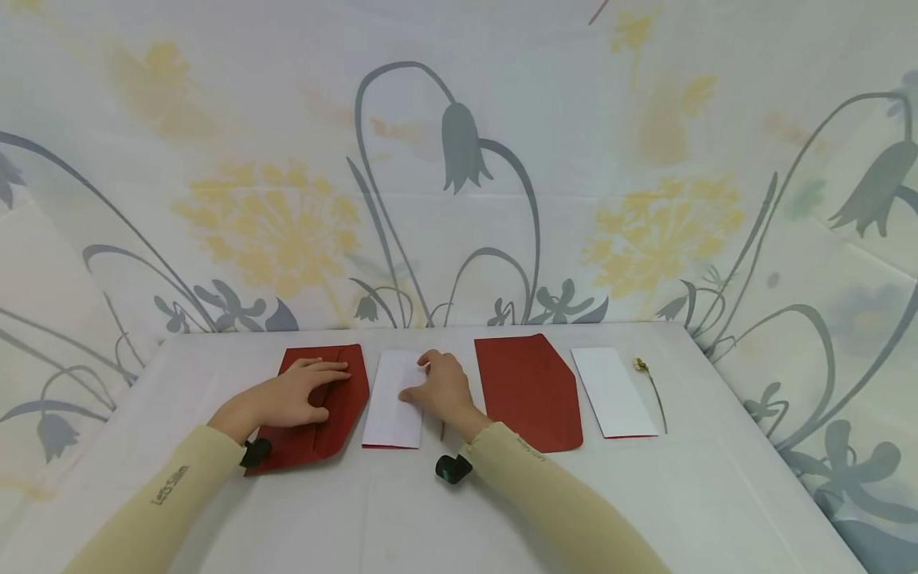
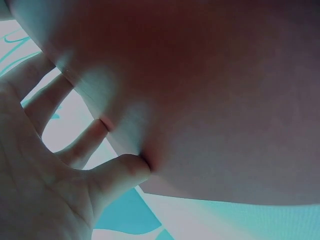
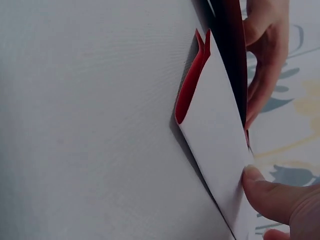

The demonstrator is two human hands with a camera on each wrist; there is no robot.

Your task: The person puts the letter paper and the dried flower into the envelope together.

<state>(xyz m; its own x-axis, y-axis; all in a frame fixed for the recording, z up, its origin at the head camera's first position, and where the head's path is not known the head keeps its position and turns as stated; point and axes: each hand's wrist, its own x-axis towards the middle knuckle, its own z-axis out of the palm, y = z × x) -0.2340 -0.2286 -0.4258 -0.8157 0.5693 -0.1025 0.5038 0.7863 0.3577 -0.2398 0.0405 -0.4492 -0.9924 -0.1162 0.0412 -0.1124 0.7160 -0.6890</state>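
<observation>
On the left of the table lies a red envelope [image 1: 351,406] with its flap side pointing right. My left hand [image 1: 297,392] rests on it, fingers spread and thumb apart, the fingertips touching the paper. Next to it is a white folded card [image 1: 390,418] with a red inside that shows along its open folded edge. My right hand [image 1: 445,391] pinches this card near its upper right edge, thumb [image 3: 265,192] on the white face; its other fingers are mostly hidden. A thin stem [image 1: 442,431] shows just below the right hand, the rest covered.
Right of my right hand lies a second red envelope [image 1: 531,395], then another white folded card [image 1: 614,392] and a small dried flower [image 1: 641,364] on a long stem. A floral-patterned cloth [image 1: 459,239] hangs behind the white table [image 1: 402,518].
</observation>
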